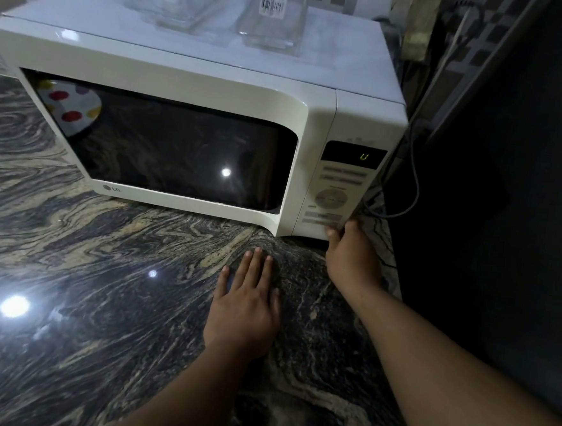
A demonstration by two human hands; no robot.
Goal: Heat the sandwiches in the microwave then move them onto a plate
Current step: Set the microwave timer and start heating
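A white microwave (196, 74) stands on the dark marbled counter (85, 282) with its door shut. Its dark window (184, 153) shows only reflections, among them a plate with coloured dots at the upper left; no sandwich is visible. The green display (363, 157) is lit on the control panel (335, 196). My right hand (350, 254) is at the panel's bottom right corner, its thumb pressing the lowest button and its fingers behind the microwave's side edge. My left hand (245, 303) lies flat on the counter in front of the microwave, fingers straight.
Two clear glass containers (273, 16) with barcode labels stand on top of the microwave. A dark appliance wall (507, 195) rises close to the right, with a grey cable (414, 189) hanging between it and the microwave. Bright light reflections dot the counter.
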